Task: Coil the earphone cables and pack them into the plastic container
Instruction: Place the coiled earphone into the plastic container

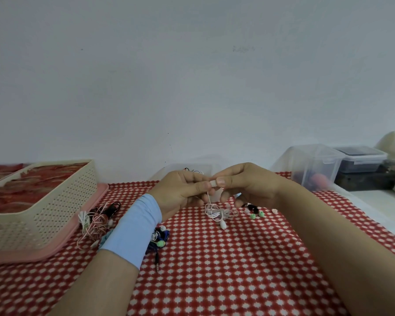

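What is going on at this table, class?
A person is working on a pale pink earphone cable: the left hand and right hand pinch a small white part of it, and the coiled rest hangs down to the checked cloth. More tangled earphones lie beside the cream basket. A clear container stands behind the hands.

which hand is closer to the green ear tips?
Right. The right hand hovers just behind the green ear tips; the left hand is farther left, beyond the white earphone both pinch.
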Action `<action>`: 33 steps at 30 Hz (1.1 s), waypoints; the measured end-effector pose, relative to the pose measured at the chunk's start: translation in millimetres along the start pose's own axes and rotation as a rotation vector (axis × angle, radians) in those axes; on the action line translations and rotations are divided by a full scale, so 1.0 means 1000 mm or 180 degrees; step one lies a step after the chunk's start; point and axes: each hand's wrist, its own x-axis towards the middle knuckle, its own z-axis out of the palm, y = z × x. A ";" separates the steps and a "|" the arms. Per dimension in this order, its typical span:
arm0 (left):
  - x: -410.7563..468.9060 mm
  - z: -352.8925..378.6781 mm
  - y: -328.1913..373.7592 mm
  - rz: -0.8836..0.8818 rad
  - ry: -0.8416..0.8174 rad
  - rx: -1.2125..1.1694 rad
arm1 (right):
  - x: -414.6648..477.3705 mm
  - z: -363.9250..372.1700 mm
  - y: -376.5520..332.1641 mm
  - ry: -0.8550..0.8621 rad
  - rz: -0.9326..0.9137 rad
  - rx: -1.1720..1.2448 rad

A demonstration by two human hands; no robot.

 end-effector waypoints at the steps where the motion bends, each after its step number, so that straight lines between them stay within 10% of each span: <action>1: 0.000 0.001 0.000 0.0003 -0.0020 0.0045 | 0.000 -0.001 0.000 -0.0008 0.0019 0.0000; 12: 0.002 -0.003 0.000 0.0103 0.0451 0.0287 | 0.006 0.000 0.001 0.0537 -0.0235 -0.0402; 22: 0.001 -0.018 0.000 0.0221 0.0594 0.1009 | 0.020 0.024 0.030 0.0353 0.0365 -0.3492; 33: -0.002 -0.028 0.005 0.0359 0.0997 0.1535 | 0.022 0.011 0.024 0.0747 0.0008 -0.3268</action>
